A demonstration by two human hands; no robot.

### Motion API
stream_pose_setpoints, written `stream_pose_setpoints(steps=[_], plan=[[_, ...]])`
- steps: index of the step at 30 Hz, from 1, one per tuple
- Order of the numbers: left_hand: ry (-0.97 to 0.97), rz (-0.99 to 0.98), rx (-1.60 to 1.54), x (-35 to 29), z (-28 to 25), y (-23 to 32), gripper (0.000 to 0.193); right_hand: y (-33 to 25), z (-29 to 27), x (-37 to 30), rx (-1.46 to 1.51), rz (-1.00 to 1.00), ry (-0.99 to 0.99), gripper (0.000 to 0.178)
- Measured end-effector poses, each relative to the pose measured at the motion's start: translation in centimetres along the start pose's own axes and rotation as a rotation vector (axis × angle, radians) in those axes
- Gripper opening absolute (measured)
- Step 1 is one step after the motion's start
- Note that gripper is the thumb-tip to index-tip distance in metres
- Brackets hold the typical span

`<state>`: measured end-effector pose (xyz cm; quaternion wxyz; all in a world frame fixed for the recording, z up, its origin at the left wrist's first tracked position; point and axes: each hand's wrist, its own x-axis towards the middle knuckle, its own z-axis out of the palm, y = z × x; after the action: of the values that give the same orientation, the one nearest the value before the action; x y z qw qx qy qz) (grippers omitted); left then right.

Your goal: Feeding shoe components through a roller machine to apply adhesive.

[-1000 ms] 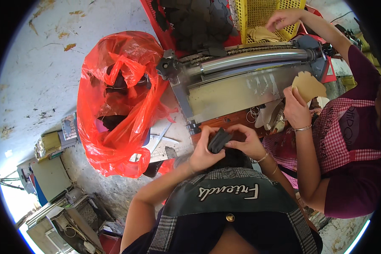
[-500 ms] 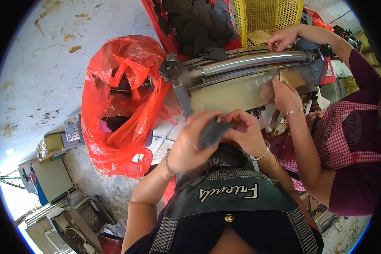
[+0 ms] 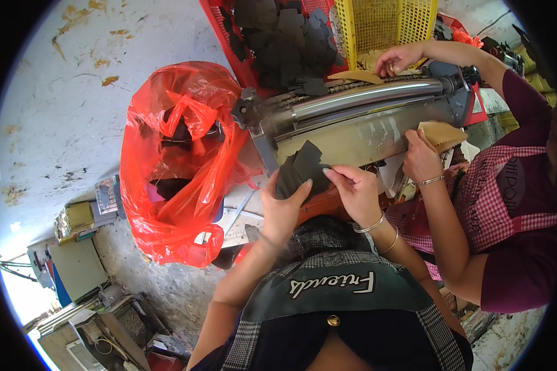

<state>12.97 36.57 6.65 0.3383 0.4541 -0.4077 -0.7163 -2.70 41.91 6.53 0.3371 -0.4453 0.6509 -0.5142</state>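
Note:
A stack of flat black sheet pieces (image 3: pixel 300 170) is gripped by my left hand (image 3: pixel 281 207), the thumb across its near face and the fingers round its left side. My right hand (image 3: pixel 360 191) pinches at the stack's right edge with thumb and forefinger; whether it holds a single piece there is hard to make out. Both hands are just in front of a machine with a shiny metal roller (image 3: pixel 371 96) and a pale feed plate (image 3: pixel 334 139). A dark knob (image 3: pixel 244 108) sits at the machine's left end.
On my right a co-worker holds tan pieces (image 3: pixel 440 135), the other hand by a tan sheet (image 3: pixel 358 76) behind the roller. Behind stand a red crate (image 3: pixel 220 31) of black pieces and a yellow basket (image 3: pixel 387 28). A red plastic bag (image 3: pixel 192 204) bulges at left.
My hands have parted slightly, and the black stack has fanned out and tilted up in my left hand. A tan sheet has come out behind the roller by the co-worker's hand.

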Motion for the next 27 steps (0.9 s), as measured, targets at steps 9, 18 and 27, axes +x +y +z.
stream_pose_setpoints(steps=[9, 18, 27], plan=[[0.018, -0.087, -0.277, 0.6, 0.4, -0.1, 0.04, 3.5, -2.0, 6.1, 0.03, 0.209, 0.126, 0.029], [0.005, -0.082, -0.342, 0.9, 0.5, 0.9, 0.033, 0.3, -1.6, 2.7, 0.23, 0.285, -0.309, 0.022], [-0.004, -0.085, -0.36, 1.2, 0.1, -0.1, 0.031, 0.9, -2.7, 2.8, 0.184, 0.335, -0.238, 0.021]])
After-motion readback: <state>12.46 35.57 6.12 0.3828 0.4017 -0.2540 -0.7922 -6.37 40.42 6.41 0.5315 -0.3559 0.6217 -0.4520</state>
